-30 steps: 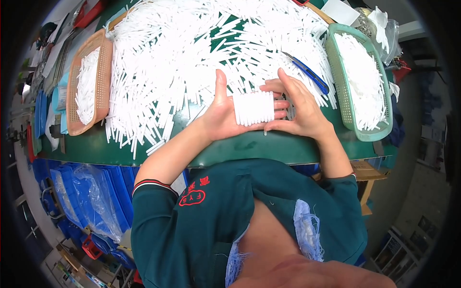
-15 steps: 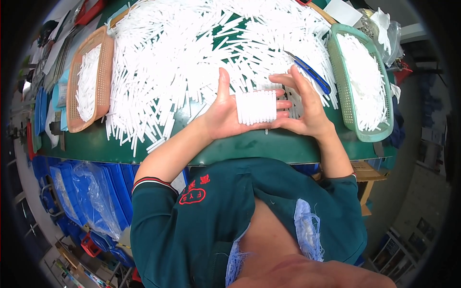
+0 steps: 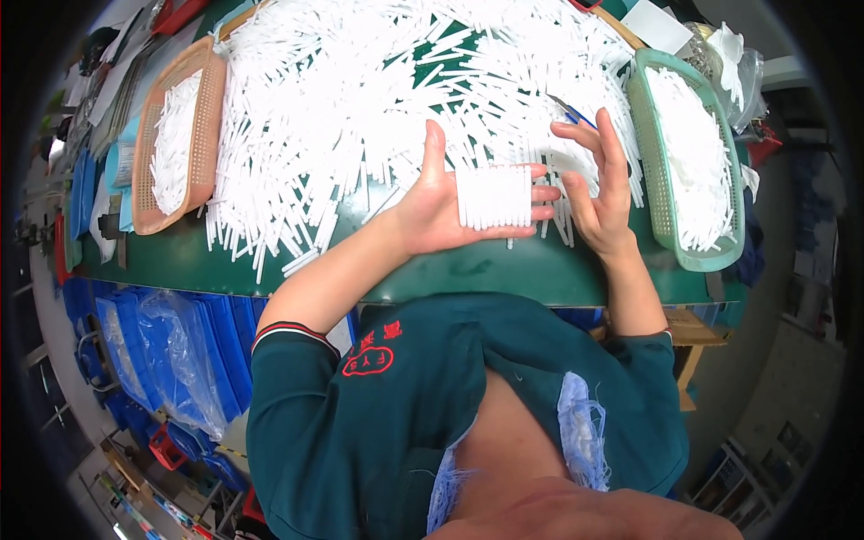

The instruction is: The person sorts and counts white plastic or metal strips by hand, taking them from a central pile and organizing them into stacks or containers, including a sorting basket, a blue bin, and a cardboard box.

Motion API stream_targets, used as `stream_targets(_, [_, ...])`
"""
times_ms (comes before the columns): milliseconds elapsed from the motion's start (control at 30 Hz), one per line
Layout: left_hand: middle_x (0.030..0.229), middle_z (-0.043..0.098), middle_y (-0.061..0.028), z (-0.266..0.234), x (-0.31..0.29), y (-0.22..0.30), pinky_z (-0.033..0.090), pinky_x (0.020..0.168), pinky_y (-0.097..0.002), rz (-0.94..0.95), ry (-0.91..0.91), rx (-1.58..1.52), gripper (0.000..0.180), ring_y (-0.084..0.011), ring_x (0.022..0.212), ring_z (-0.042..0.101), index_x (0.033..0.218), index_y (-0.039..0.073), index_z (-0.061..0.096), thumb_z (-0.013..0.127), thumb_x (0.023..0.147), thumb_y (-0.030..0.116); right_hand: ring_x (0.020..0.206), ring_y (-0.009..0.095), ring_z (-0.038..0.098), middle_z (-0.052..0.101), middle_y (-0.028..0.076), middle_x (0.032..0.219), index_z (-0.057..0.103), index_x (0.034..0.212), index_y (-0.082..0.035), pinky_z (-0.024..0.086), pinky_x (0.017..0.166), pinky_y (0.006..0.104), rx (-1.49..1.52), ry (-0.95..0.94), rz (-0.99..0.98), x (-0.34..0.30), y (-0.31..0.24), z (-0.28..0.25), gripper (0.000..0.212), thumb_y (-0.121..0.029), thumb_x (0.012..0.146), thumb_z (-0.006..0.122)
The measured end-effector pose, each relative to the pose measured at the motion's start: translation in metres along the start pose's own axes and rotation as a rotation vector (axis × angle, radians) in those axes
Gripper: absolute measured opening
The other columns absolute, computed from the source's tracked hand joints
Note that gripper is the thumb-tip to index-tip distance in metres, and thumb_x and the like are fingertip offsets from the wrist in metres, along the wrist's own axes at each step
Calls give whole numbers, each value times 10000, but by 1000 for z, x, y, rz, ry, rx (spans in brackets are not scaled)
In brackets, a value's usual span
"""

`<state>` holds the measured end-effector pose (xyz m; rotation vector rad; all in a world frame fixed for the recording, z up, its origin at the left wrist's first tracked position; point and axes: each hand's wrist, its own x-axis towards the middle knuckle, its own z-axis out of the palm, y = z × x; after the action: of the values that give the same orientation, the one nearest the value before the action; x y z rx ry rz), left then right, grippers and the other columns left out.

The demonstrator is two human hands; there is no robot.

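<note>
My left hand lies palm up over the near part of the table, its thumb raised and fingers stretched to the right. Across those fingers rests a row of short white plastic sticks, side by side like a small mat. To its right my right hand is lifted with the fingers apart and nothing in them. Beyond both hands spreads a large heap of loose white sticks. A blue utility knife lies in the heap, partly hidden behind the right hand's fingers.
An orange plastic basket of white sticks stands at the left, a green basket of them at the right. The green table ends just in front of my shirt. Blue bins stand below its left side.
My right hand has moved right, away from the row of sticks, and its fingers have come up in front of the knife. The left hand still carries the row.
</note>
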<state>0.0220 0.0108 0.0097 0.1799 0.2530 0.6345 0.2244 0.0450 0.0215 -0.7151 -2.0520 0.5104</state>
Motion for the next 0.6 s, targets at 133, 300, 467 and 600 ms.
stream_targets(133, [1362, 303, -236, 3, -1, 3, 244, 1030, -454, 14, 4, -48, 1195, -384, 1256, 310, 1359, -24, 216, 78, 591, 881, 961, 255, 572, 589, 169, 1053, 251, 1334, 30, 394, 894, 355, -5, 11, -2, 0, 2, 1, 585, -44, 826, 531])
stream_targets(300, [1369, 286, -240, 1, 0, 4, 244, 1029, -455, 18, -2, -73, 1191, -388, 1262, 295, 1360, -24, 213, 84, 595, 880, 961, 246, 571, 592, 163, 1052, 266, 1330, 28, 393, 891, 344, 0, 19, 13, -1, 4, 3, 565, -30, 828, 520])
stream_targets(467, [1381, 254, -245, 2, -1, 4, 248, 1027, -454, 36, 2, -113, 1189, -387, 1274, 273, 1364, -22, 197, 100, 596, 879, 963, 258, 570, 607, 137, 1035, 302, 1319, 15, 396, 887, 344, -43, 8, 20, 0, 5, 4, 541, -31, 828, 525])
stream_targets(600, [1380, 256, -245, 2, -1, 3, 251, 1026, -455, 33, 9, -114, 1181, -386, 1273, 273, 1364, -24, 195, 99, 603, 874, 966, 267, 569, 610, 133, 1029, 315, 1314, 9, 402, 882, 352, -17, -12, -3, -1, 7, 6, 540, -32, 822, 533])
